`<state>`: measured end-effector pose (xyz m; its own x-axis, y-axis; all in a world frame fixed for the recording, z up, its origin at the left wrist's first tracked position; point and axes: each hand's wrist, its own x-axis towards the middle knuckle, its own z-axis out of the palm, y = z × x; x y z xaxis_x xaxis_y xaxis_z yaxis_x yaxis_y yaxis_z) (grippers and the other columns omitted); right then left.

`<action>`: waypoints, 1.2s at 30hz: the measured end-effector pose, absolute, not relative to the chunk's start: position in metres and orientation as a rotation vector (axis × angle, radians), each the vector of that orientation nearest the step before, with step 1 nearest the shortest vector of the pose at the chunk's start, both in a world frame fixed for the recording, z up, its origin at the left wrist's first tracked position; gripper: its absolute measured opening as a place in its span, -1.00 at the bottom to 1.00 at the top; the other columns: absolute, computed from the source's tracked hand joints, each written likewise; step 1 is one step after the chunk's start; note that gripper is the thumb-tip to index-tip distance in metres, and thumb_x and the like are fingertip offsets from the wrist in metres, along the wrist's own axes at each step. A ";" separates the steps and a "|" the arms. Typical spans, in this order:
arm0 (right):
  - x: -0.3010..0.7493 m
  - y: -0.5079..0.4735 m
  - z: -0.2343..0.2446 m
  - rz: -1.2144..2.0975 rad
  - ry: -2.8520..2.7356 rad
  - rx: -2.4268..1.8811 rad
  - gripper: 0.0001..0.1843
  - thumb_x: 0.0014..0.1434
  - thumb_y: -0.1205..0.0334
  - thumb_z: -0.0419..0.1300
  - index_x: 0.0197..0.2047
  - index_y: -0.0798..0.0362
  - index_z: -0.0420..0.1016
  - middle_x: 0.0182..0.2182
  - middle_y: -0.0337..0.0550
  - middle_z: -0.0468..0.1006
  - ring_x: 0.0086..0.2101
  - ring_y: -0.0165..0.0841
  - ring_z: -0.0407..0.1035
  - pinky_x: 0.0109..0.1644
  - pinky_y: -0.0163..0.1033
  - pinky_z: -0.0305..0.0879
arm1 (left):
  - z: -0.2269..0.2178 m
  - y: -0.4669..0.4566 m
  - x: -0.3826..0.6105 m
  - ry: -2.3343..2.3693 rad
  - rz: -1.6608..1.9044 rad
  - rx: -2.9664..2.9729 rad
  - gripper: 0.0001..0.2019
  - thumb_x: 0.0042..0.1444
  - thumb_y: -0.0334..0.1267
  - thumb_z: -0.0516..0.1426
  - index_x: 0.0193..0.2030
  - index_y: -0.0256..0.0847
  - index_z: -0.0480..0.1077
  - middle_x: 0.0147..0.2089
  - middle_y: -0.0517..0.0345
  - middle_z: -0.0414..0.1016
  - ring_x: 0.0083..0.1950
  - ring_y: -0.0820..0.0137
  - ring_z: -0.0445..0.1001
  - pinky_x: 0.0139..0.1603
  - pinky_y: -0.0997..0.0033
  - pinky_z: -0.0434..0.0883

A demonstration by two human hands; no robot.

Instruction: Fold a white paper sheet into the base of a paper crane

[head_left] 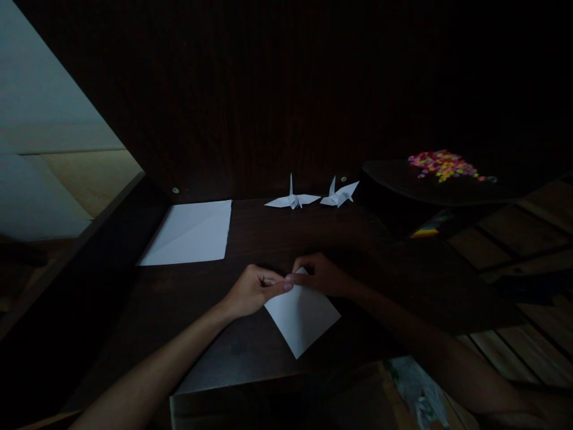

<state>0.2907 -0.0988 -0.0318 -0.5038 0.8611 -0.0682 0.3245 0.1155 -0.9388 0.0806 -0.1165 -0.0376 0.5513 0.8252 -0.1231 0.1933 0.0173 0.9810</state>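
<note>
A white square of paper is turned cornerwise above the dark wooden surface, one corner pointing toward me. My left hand pinches its far left edge between thumb and fingers. From the other side, my right hand grips the far corner, its thumb meeting my left thumb there. The fingers beneath the paper are partly hidden. Beyond the hands stand two folded white paper cranes, a left one with spread wings and a right one turned at an angle.
A stack of white paper lies at the back left of the dark desk. On a curved shelf at right sits a heap of small colourful pieces. Below that shelf is a rainbow-coloured item. A dark panel rises behind.
</note>
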 end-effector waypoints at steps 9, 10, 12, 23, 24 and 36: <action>0.290 -0.099 -0.029 1.355 -1.786 -1.136 -0.57 0.08 -0.08 0.22 -0.58 0.10 0.37 -0.64 -0.32 0.30 -0.56 -0.48 0.15 -0.46 -0.34 0.08 | -0.033 -0.116 0.078 0.915 0.627 1.412 -0.66 0.06 -0.03 0.24 -0.35 -0.34 0.61 -0.52 0.11 0.52 -0.56 0.48 0.33 -0.56 0.54 0.19; 0.290 -0.099 -0.029 1.364 -1.793 -1.134 -0.56 0.10 -0.10 0.20 -0.57 0.10 0.38 -0.63 -0.32 0.29 -0.56 -0.48 0.15 -0.46 -0.34 0.08 | -0.032 -0.117 0.078 0.920 0.632 1.398 -0.67 0.05 -0.03 0.25 -0.33 -0.33 0.62 -0.49 0.08 0.55 -0.54 0.46 0.37 -0.56 0.53 0.21; 0.291 -0.098 -0.029 1.371 -1.796 -1.151 -0.53 0.12 -0.14 0.16 -0.57 0.10 0.38 -0.63 -0.32 0.27 -0.56 -0.48 0.14 -0.47 -0.33 0.06 | -0.030 -0.117 0.079 0.940 0.644 1.382 -0.67 0.03 -0.04 0.26 -0.33 -0.32 0.62 -0.45 0.04 0.58 -0.49 0.42 0.42 -0.54 0.52 0.26; 0.302 -0.092 -0.027 1.266 -1.865 -1.216 -0.54 0.10 -0.12 0.17 -0.59 0.10 0.36 -0.63 -0.31 0.31 -0.56 -0.48 0.17 -0.47 -0.34 0.09 | -0.031 -0.112 0.076 0.989 0.646 1.333 -0.61 0.01 0.05 0.27 -0.35 -0.33 0.58 -0.43 0.11 0.59 -0.44 0.42 0.49 -0.43 0.51 0.38; 0.303 -0.090 -0.027 1.236 -1.866 -1.227 -0.54 0.10 -0.11 0.17 -0.58 0.11 0.38 -0.62 -0.30 0.32 -0.56 -0.47 0.19 -0.46 -0.33 0.10 | -0.030 -0.112 0.076 0.969 0.608 1.310 -0.60 0.01 0.06 0.27 -0.35 -0.33 0.58 -0.40 0.09 0.61 -0.42 0.39 0.51 -0.40 0.48 0.42; 0.306 -0.081 -0.043 0.352 -2.090 -1.315 -0.78 0.22 0.12 0.19 -0.20 0.09 0.56 -0.30 -0.08 0.57 -0.28 -0.27 0.40 -0.18 -0.17 0.28 | -0.033 -0.110 0.079 1.081 0.597 1.224 -0.55 0.00 0.11 0.25 -0.37 -0.35 0.48 -0.56 0.08 0.54 -0.56 0.34 0.55 -0.54 0.43 0.50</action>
<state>0.3057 -0.0815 -0.0429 -0.2982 0.8791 0.3719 0.7091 0.4648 -0.5302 0.0794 -0.1104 -0.0334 0.4115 0.8493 -0.3308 0.1723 0.2839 0.9433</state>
